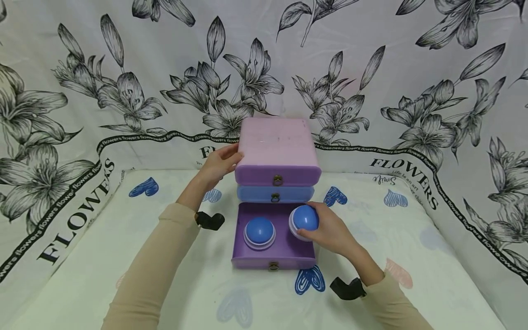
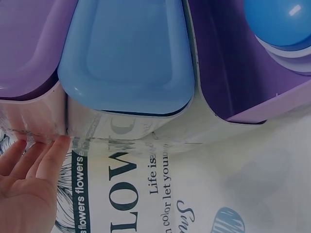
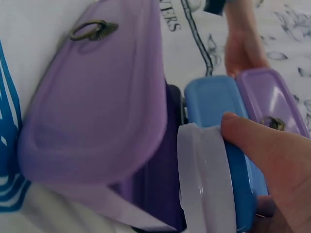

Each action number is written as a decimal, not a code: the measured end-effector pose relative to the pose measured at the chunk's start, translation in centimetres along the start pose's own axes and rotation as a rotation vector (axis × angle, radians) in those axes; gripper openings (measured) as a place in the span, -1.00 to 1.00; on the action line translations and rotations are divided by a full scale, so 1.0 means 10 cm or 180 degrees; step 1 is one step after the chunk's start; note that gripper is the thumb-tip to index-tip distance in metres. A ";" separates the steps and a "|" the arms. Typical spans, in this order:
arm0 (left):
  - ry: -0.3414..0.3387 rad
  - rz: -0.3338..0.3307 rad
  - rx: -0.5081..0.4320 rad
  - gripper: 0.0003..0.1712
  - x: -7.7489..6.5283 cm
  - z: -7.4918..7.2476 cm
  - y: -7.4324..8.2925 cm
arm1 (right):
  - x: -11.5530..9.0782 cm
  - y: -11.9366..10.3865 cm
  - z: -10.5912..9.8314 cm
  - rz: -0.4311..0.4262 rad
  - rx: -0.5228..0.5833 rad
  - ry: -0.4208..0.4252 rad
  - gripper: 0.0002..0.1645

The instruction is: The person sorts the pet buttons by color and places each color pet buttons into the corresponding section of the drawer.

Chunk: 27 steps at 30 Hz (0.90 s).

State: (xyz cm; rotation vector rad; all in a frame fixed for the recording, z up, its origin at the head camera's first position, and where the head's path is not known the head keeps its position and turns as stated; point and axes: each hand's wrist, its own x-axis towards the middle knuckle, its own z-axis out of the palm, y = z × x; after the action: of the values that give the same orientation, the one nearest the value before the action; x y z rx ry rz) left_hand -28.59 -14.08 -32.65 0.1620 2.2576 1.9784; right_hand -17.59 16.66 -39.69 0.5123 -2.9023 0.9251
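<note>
A small drawer cabinet (image 1: 276,140) with a pink top stands in front of me, its bottom purple drawer (image 1: 251,263) pulled out. My right hand (image 1: 332,231) grips a round button-like thing (image 1: 305,217) with a blue dome and white base, over the right side of that drawer. In the right wrist view its white base (image 3: 204,179) is tilted on edge, thumb on the blue part. A matching blue-domed thing (image 1: 260,230) sits upright in the drawer's left half. My left hand (image 1: 218,162) rests its extended fingers against the cabinet's left side, near the top.
The upper purple drawer (image 1: 255,175) and the middle blue drawer (image 1: 251,194) are closed, each with a small ring pull. A cloth with printed hearts (image 1: 235,307) covers the table. Behind the cabinet hangs a flower-printed cloth (image 1: 288,59).
</note>
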 end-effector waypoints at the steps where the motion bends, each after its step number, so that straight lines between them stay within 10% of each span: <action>1: 0.0000 0.0001 -0.0001 -0.31 0.00 0.00 0.00 | 0.01 -0.02 0.02 -0.0026 -0.0005 -0.0033 -0.02; 27: -0.0005 -0.0003 -0.0004 -0.32 0.00 0.00 0.01 | 0.29 -0.11 0.34 -0.0514 -0.0776 -0.0589 -0.10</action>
State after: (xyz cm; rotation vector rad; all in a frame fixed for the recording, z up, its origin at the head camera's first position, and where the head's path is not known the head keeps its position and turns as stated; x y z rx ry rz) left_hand -28.63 -14.10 -32.56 0.1623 2.2551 1.9785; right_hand -19.79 13.07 -41.41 0.8351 -3.0180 0.5195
